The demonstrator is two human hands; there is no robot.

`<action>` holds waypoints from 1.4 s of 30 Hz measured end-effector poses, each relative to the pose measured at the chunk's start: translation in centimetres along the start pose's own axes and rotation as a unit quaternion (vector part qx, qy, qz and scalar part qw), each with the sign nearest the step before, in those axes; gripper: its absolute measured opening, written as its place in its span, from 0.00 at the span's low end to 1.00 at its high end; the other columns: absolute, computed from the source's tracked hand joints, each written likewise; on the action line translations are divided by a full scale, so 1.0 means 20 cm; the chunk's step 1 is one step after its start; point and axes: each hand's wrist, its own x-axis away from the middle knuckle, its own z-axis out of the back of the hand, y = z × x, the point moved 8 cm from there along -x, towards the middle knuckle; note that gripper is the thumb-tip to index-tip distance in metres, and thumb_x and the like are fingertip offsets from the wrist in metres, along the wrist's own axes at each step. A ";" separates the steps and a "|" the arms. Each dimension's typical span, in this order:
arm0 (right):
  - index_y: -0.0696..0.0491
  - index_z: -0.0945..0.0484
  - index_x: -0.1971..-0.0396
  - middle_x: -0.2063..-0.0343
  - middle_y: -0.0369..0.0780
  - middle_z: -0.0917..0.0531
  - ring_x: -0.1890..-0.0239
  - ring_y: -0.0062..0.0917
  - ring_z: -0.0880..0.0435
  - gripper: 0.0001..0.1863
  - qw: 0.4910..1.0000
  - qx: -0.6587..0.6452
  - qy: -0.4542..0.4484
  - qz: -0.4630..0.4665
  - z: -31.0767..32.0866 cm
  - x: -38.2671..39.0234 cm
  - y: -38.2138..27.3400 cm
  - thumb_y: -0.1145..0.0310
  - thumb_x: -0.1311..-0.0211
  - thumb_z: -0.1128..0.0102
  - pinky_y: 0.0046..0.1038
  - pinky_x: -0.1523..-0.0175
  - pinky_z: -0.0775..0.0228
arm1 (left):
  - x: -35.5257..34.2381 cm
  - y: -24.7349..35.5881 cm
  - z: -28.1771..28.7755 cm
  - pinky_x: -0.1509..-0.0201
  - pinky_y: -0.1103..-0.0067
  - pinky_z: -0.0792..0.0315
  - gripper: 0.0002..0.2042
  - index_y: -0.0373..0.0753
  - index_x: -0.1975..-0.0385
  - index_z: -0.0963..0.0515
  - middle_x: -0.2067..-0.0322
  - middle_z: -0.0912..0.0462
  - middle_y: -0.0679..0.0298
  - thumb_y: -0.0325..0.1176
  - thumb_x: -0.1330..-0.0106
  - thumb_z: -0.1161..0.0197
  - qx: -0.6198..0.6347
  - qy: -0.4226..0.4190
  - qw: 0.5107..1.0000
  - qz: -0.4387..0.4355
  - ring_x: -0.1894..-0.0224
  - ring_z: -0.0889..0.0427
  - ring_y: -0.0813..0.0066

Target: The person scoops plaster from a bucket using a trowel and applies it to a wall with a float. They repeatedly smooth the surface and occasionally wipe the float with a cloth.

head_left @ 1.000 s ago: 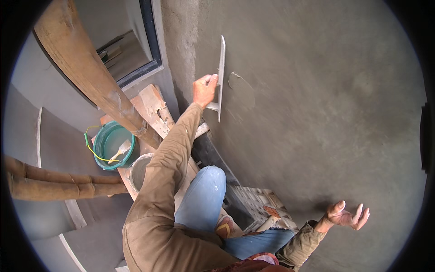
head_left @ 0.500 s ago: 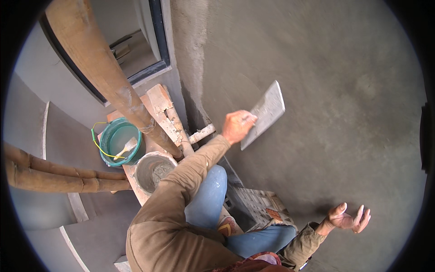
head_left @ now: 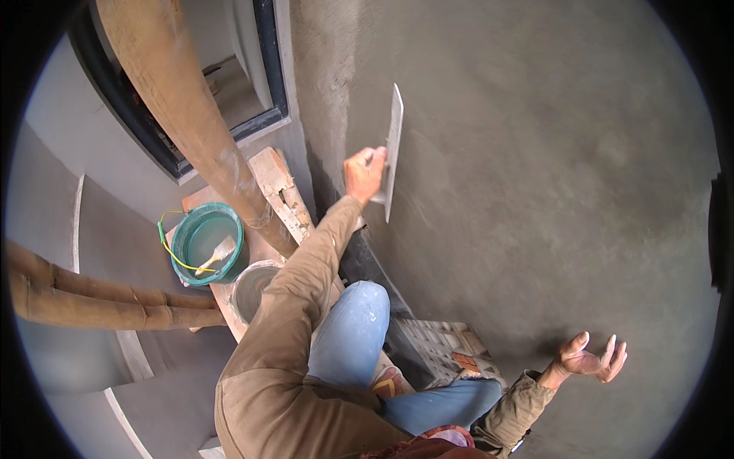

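My left hand [head_left: 365, 174] is closed round the handle of a flat plastering trowel [head_left: 394, 145]. The trowel's thin blade shows nearly edge-on, close to the grey plastered wall [head_left: 535, 199]; whether it touches is hard to tell. Down at the right, my right hand [head_left: 587, 359] holds nothing, its fingers apart and curled a little, beside the same wall. Below my left arm, a bucket of grey mortar [head_left: 246, 294] is partly hidden by the sleeve. Next to it, a green bucket [head_left: 180, 252] holds cloudy water and a brush [head_left: 218, 254] with a pale handle.
A thick bamboo pole [head_left: 187, 99] rises past the window frame [head_left: 264, 118]. More bamboo poles [head_left: 115, 306] reach in from the left. Both buckets stand on a plank [head_left: 225, 306] near my bent knee [head_left: 352, 317]. A latticed panel [head_left: 436, 344] lies beside the wall's foot.
My left hand has moved left and up with the trowel, whose blade has turned from a broad slant to nearly upright and edge-on. My right hand has barely shifted.
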 end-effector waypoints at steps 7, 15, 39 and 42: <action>0.56 0.27 0.51 0.46 0.44 0.33 0.38 0.35 0.40 0.28 1.000 -0.009 0.001 0.010 0.00 -0.01 -0.01 0.46 0.35 0.45 0.41 0.35 0.42 | 0.00 0.11 -0.13 0.68 0.70 0.26 0.15 0.33 0.73 0.20 0.78 0.18 0.52 0.41 0.35 0.39 0.013 0.017 1.000 0.001 0.75 0.17 0.63; 0.56 0.27 0.50 0.46 0.44 0.34 0.38 0.35 0.40 0.28 1.000 -0.003 -0.002 0.004 -0.01 -0.01 -0.01 0.46 0.35 0.45 0.41 0.35 0.42 | 0.51 0.35 -0.27 0.64 0.75 0.25 0.09 0.32 0.72 0.18 0.75 0.16 0.56 0.32 0.36 0.38 0.101 -0.116 0.985 -0.074 0.70 0.16 0.70; 0.58 0.25 0.53 0.47 0.43 0.32 0.39 0.36 0.38 0.29 1.000 -0.009 0.002 0.007 0.00 -0.02 0.01 0.44 0.36 0.45 0.42 0.35 0.42 | -0.06 0.05 -0.17 0.73 0.77 0.36 0.19 0.31 0.79 0.26 0.85 0.33 0.66 0.41 0.31 0.43 0.040 -0.062 0.997 0.020 0.77 0.35 0.84; 0.58 0.25 0.53 0.47 0.43 0.32 0.39 0.36 0.37 0.29 1.000 -0.006 -0.003 0.010 0.00 -0.01 0.01 0.44 0.37 0.44 0.41 0.36 0.41 | 0.02 0.11 -0.18 0.72 0.75 0.32 0.17 0.30 0.75 0.23 0.85 0.28 0.59 0.39 0.32 0.42 0.051 -0.078 0.996 0.000 0.77 0.32 0.84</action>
